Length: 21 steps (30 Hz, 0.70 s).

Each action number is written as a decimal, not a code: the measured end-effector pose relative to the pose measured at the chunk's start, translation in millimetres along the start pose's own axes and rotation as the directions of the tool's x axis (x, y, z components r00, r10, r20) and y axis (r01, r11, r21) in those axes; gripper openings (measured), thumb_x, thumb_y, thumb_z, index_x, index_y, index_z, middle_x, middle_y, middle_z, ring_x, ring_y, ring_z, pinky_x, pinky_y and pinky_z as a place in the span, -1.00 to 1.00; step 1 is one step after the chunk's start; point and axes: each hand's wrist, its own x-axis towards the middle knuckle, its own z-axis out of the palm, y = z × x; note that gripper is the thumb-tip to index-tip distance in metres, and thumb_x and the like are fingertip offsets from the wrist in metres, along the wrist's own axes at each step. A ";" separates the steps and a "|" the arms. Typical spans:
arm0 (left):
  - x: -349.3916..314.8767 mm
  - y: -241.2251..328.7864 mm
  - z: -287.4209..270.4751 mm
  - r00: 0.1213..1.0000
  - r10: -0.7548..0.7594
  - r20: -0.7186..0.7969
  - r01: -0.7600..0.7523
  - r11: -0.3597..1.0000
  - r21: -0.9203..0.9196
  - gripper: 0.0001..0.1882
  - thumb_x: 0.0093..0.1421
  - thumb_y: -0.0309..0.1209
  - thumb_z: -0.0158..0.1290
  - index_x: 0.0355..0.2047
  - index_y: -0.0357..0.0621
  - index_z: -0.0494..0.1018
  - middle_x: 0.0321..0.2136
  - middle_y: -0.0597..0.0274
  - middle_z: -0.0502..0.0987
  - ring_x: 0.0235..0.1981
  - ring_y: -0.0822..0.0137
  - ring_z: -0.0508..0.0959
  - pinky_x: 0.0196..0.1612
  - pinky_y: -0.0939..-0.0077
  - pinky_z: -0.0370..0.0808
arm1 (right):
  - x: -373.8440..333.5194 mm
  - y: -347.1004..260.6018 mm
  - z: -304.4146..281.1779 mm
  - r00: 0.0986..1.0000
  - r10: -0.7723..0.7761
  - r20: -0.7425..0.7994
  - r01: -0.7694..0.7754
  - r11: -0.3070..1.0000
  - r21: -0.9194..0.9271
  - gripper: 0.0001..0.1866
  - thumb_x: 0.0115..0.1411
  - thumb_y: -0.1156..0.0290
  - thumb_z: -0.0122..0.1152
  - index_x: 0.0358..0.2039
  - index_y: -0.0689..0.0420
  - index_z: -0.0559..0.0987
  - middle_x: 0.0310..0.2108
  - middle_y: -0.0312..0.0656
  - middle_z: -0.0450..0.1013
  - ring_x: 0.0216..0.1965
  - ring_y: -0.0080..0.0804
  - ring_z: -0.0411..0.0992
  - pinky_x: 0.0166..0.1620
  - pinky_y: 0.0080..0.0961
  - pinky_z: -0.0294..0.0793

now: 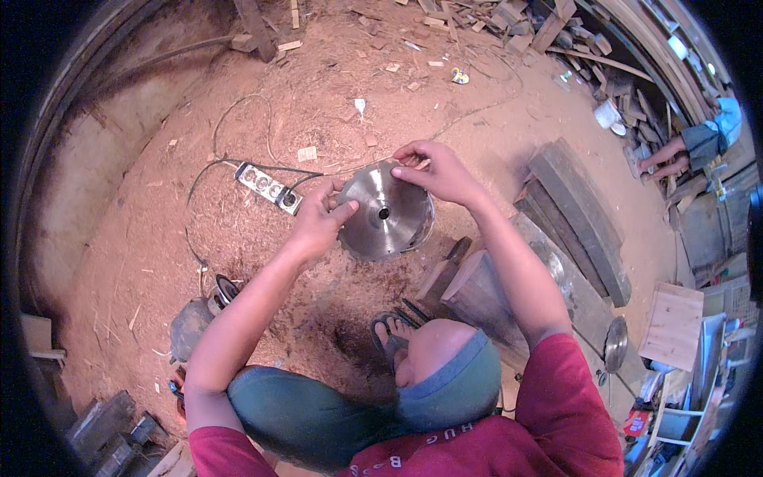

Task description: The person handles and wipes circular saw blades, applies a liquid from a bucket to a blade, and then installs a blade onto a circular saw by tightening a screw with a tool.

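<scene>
A round metal circular saw blade (387, 236) with a small centre hole is held up in front of me, its shiny face toward me. My left hand (318, 221) grips its left edge, the thumb lying on the face and the fingers going behind. At the upper right rim, my right hand (439, 173) pinches the blade between thumb and fingers. Just left of the blade, a white power strip (266, 188) with a dark plug in one socket lies on the ground.
A grey power tool (193, 327) with a disc rests by my left forearm. Thick wooden beams (576, 219) lie to the right, near another round blade (616, 343). Wood scraps (517, 24) are heaped at the back. Another person (691, 147) sits far right. Cable (188, 215) loops across the sawdust-covered floor.
</scene>
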 end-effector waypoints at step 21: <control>-29.0 20.0 -34.0 0.992 -0.129 0.004 0.128 0.987 0.096 -0.61 0.21 -0.38 0.19 0.01 -0.29 0.48 -0.21 0.24 0.60 -0.21 0.51 0.55 -0.11 0.55 0.48 | 29.0 34.8 18.1 0.715 0.283 0.639 -0.606 0.707 0.365 -0.69 0.25 0.23 0.26 -0.18 0.23 0.55 -0.35 -0.28 0.54 -0.45 -0.53 0.54 -0.37 -0.58 0.62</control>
